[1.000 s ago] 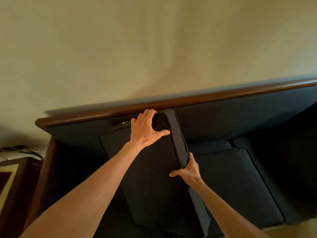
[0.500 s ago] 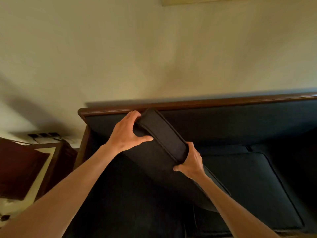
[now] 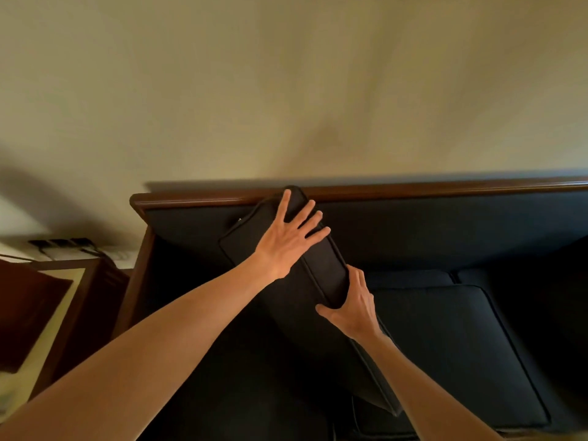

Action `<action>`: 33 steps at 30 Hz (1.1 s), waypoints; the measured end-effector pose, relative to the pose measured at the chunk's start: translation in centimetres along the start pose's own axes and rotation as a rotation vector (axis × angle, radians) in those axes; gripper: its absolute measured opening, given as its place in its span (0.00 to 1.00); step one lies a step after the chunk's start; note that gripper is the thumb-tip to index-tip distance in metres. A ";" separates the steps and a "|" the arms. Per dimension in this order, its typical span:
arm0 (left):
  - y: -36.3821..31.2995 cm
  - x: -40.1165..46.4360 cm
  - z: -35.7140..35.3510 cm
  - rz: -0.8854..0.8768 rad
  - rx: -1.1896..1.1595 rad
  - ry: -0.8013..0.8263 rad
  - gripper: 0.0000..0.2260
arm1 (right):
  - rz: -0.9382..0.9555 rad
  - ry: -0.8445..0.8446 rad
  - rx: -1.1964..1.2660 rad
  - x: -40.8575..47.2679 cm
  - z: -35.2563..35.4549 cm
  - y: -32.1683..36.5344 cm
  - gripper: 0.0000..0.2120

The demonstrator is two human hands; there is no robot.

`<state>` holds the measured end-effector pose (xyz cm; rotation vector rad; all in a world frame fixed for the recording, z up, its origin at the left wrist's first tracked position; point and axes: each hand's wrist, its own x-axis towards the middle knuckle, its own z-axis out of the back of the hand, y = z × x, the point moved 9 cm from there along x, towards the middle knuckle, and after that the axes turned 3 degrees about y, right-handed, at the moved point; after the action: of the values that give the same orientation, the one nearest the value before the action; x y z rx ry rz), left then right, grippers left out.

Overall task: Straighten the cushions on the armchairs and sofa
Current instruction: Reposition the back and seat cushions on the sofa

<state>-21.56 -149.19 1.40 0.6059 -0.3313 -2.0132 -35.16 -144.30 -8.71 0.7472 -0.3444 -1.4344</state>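
Head view: dark cushion (image 3: 305,300) tilted against the sofa (image 3: 445,224) back; left hand (image 3: 288,238) flat and spread on its top, right hand (image 3: 353,308) gripping its lower edge

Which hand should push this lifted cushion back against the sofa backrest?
Left. The left hand lies flat and open on the cushion near its top; the right hand grips its edge lower down, better for steadying.

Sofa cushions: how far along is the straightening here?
Done: the seat cushion on the right lies flat in place. In hand: the left hand presses flat and the right hand grips the tilted cushion against the sofa back. Left: seating it; armchairs unseen.
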 end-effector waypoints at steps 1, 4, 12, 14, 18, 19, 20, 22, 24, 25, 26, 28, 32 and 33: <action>-0.8 0.5 0.2 -0.038 0.000 -0.005 0.51 | -0.002 -0.001 0.000 -0.2 -0.1 -0.3 0.51; -2.4 1.6 1.1 -0.131 -0.019 -0.023 0.46 | -0.008 0.009 -0.012 -1.4 -0.1 -1.2 0.54; 0.2 -0.8 -0.8 -0.062 -0.124 -0.037 0.42 | -0.108 0.123 -0.122 -4.6 -1.2 -4.7 0.54; 2.5 -2.2 -2.0 0.012 -0.170 -0.016 0.41 | -0.056 0.129 -0.174 -3.4 -1.1 -2.6 0.52; 6.5 -5.9 -6.0 0.159 -0.235 0.020 0.40 | 0.050 0.194 -0.313 -1.4 -2.7 1.6 0.51; 7.2 -7.0 -7.4 0.196 -0.259 0.028 0.40 | 0.073 0.213 -0.343 -1.1 -3.5 2.6 0.50; 8.0 -8.2 -8.9 0.234 -0.284 0.036 0.39 | 0.098 0.232 -0.370 -0.7 -4.3 3.6 0.49; 9.2 -10.5 -12.0 0.312 -0.333 0.052 0.40 | 0.157 0.268 -0.435 0.2 -5.9 5.7 0.48; 10.1 -12.7 -15.2 0.387 -0.383 0.061 0.40 | 0.217 0.309 -0.511 1.1 -7.6 7.6 0.48; 10.5 -13.7 -16.7 0.426 -0.410 0.071 0.40 | 0.239 0.333 -0.546 1.5 -8.5 8.5 0.48; 10.6 -14.6 -18.1 0.459 -0.430 0.089 0.41 | 0.258 0.356 -0.578 2.0 -9.3 9.3 0.48; 10.4 -16.0 -20.6 0.507 -0.453 0.140 0.42 | 0.291 0.397 -0.641 2.5 -10.9 10.5 0.49; 8.6 -17.3 -23.6 0.525 -0.498 0.205 0.45 | 0.310 0.447 -0.717 2.2 -13.6 10.3 0.51; 8.4 -17.3 -23.9 0.528 -0.507 0.195 0.45 | 0.312 0.434 -0.723 2.2 -13.8 10.0 0.51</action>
<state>4.63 -137.93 -9.88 0.3402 0.1320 -1.4341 -18.51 -143.29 -12.81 0.3652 0.3718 -0.9601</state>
